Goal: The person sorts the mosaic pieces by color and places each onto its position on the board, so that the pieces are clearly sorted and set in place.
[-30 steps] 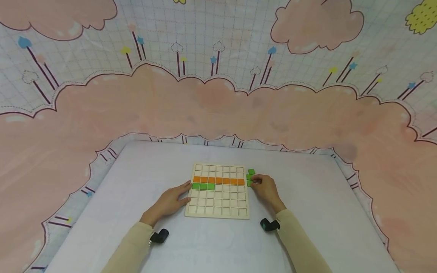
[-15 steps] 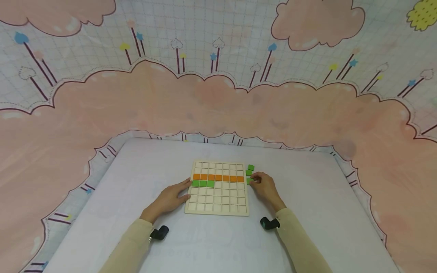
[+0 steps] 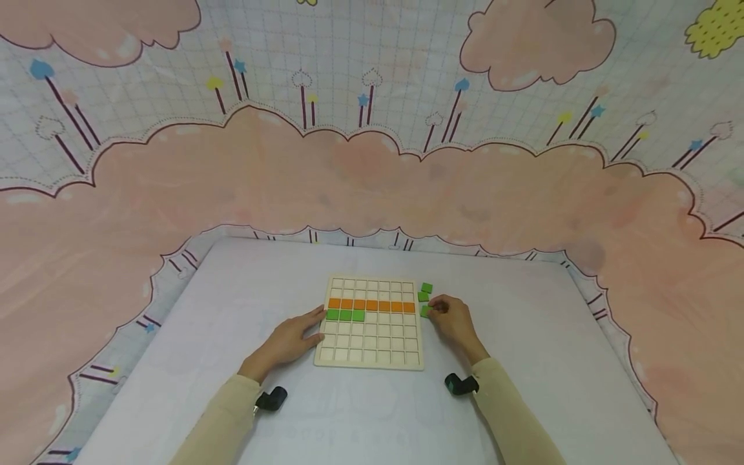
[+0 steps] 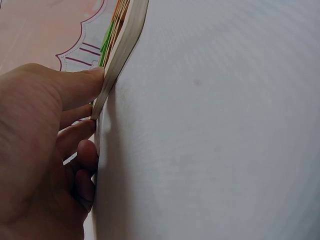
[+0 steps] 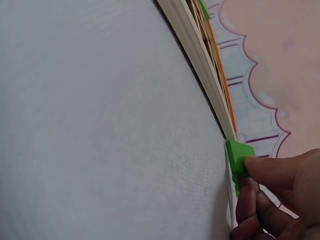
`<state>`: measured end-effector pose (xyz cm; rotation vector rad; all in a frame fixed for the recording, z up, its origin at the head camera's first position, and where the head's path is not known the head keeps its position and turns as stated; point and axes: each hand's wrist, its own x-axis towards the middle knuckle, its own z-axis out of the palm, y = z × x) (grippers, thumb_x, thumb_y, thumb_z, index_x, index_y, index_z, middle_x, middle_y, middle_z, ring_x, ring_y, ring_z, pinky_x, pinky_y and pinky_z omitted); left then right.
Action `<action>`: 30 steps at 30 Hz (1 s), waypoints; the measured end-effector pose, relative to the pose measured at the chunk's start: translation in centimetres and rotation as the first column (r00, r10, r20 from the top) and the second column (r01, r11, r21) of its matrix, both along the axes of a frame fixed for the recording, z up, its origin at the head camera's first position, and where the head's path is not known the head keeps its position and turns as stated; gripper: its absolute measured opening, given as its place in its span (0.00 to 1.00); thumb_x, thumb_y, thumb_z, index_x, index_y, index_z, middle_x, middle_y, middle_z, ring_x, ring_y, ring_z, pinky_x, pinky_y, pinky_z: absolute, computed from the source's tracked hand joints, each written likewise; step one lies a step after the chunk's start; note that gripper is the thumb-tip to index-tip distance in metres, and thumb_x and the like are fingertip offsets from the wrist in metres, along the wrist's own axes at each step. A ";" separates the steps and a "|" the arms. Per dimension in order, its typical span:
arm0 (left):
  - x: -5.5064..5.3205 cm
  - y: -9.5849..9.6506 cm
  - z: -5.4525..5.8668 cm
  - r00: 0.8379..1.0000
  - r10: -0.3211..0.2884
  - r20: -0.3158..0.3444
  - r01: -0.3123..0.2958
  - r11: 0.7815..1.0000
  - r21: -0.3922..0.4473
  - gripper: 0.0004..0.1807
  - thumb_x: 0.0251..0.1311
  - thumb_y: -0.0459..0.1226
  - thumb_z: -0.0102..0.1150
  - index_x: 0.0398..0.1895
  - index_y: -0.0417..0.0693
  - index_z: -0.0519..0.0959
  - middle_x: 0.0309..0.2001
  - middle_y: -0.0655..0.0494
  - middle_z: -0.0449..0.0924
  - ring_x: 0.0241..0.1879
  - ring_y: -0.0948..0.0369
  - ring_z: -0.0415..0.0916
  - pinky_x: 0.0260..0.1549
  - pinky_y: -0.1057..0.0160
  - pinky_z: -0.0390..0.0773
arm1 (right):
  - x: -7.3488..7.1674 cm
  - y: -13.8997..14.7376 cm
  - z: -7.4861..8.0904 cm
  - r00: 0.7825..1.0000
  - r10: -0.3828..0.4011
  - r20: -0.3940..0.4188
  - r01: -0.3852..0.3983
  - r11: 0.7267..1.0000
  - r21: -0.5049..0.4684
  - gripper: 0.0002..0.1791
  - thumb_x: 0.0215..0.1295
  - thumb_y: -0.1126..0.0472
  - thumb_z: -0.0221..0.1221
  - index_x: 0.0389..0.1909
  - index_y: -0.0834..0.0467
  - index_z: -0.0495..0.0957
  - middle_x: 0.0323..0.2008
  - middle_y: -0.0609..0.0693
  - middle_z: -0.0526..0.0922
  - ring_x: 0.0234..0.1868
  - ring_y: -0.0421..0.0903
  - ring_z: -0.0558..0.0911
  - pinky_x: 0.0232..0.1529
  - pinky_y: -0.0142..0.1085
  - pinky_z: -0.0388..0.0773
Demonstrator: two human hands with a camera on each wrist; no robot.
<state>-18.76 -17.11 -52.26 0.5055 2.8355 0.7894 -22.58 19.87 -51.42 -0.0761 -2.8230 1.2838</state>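
A pale wooden grid board (image 3: 372, 356) lies flat on the table. Several orange tiles (image 3: 372, 305) fill one row across it; three green tiles (image 3: 345, 315) sit at the left of the row below. My left hand (image 3: 289, 340) touches the board's left edge with thumb and extended fingers. Beyond the right edge, my right hand (image 3: 453, 323) pinches a loose green tile (image 5: 238, 155) between thumb and fingers, tilted up in the right wrist view. Two more green tiles (image 3: 423, 296) lie just past that hand, beside the board.
A white surface (image 3: 372, 420) carries everything. Behind and around it hangs a patterned pink and white cloth (image 3: 372, 181). Black wrist cameras (image 3: 271, 398) are worn at both sleeves.
The green tile at my right hand has separated a little from the two others beside the board. My left hand keeps its place on the left edge.
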 end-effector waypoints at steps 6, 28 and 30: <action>0.1 0.1 0.0 1.000 0.003 0.002 -0.003 1.000 0.000 0.33 0.66 0.44 0.58 0.73 0.48 0.64 0.76 0.53 0.58 0.72 0.44 0.61 0.69 0.38 0.62 | 0.2 -0.2 0.5 1.000 -0.017 0.024 0.017 1.000 -0.016 0.07 0.60 0.66 0.65 0.39 0.60 0.83 0.38 0.55 0.85 0.38 0.47 0.81 0.40 0.37 0.78; 0.2 0.0 0.1 1.000 -0.002 -0.009 0.002 1.000 0.004 0.32 0.67 0.44 0.58 0.73 0.48 0.64 0.76 0.53 0.58 0.72 0.44 0.61 0.69 0.39 0.63 | 0.2 -3.2 1.4 1.000 0.015 -0.004 -0.015 0.996 -0.089 0.07 0.61 0.65 0.66 0.40 0.59 0.84 0.38 0.54 0.85 0.37 0.46 0.81 0.38 0.34 0.80; 0.2 0.0 0.1 1.000 -0.003 -0.013 0.003 1.000 -0.001 0.32 0.67 0.44 0.58 0.73 0.48 0.64 0.76 0.53 0.58 0.72 0.44 0.61 0.69 0.39 0.63 | 0.2 -3.7 1.4 1.000 0.020 -0.001 -0.020 0.995 -0.101 0.06 0.61 0.65 0.66 0.39 0.59 0.84 0.37 0.54 0.85 0.37 0.46 0.81 0.38 0.35 0.81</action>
